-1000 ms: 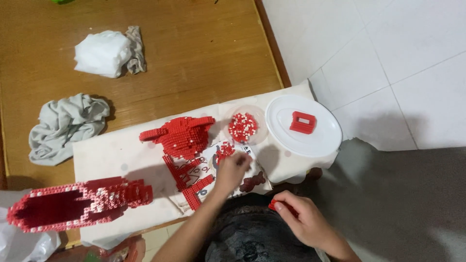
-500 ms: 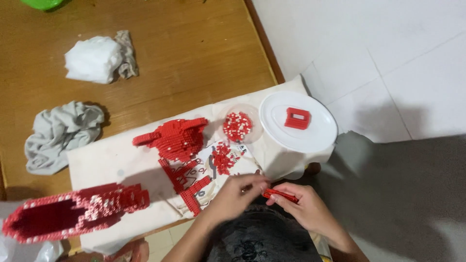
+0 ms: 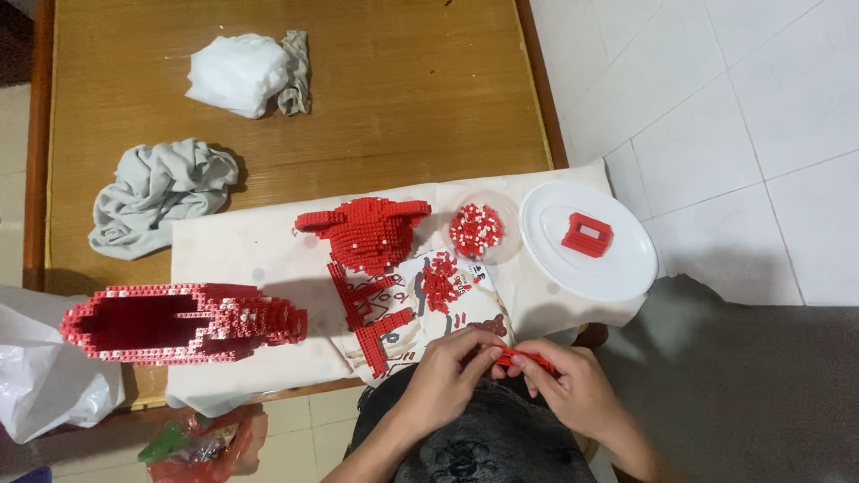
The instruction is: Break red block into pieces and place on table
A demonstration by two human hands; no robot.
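Head view, looking straight down, and I see both hands meeting at the lower middle of the frame, over the lap. The left hand [image 3: 447,371] has its fingers [image 3: 479,344] curled in narrow, tips pinching one end of a small red brick strip [image 3: 528,360]. The right hand [image 3: 573,389] grips the other end of the same strip, fingers closed round it from below. The strip sits just off the near edge of the table [image 3: 403,80], right between the two hands.

Above the hands a white cloth [image 3: 259,259] covers the lower part of the wooden table. On it, centre frame, a red brick-built head shape [image 3: 367,233] with two side lugs, and below it a flat red lattice piece [image 3: 367,322] lying on a printed instruction sheet [image 3: 470,304]. A loose pile of red bricks [image 3: 438,284] lies on that sheet. Just right of the head shape, a clear round cup of red and white bricks [image 3: 476,229]. Right of that, touching the cup, a white round lid [image 3: 617,268] with a small red block frame [image 3: 587,234] on it.

Left middle: a long hollow red brick hull [image 3: 179,322], open on top, hanging over the cloth's left edge. Upper left: a grey crumpled rag [image 3: 157,192] and a white crumpled cloth [image 3: 237,72] on bare wood. Lower left corner: a white plastic bag [image 3: 45,376] and a red bag [image 3: 206,443] on the floor.
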